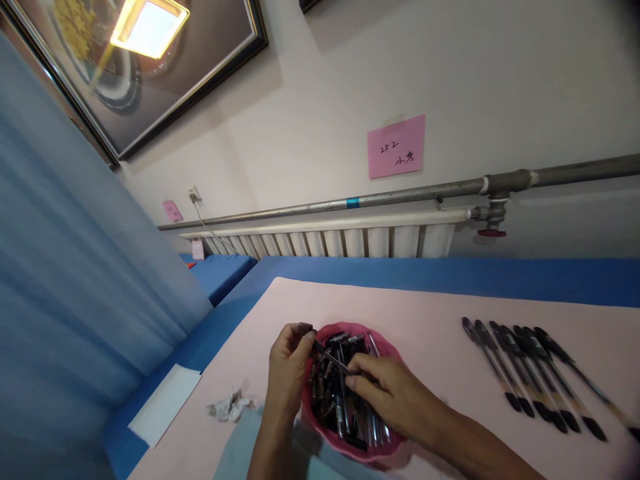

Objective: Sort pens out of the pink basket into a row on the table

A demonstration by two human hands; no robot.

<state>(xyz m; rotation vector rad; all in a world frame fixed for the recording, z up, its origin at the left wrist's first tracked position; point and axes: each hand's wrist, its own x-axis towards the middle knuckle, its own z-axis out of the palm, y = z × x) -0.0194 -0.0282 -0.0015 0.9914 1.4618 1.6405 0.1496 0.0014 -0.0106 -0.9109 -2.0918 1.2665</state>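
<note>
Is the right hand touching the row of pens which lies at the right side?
Apart. The head view shows pink surface between the right hand and the row of pens.

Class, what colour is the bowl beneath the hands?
The bowl is bright pink, best seen in the head view.

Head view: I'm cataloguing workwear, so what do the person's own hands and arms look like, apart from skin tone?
The left hand and right hand show no gloves, rings or watch. Both forearms are bare where visible, with no sleeves, cables or markings in view.
</note>
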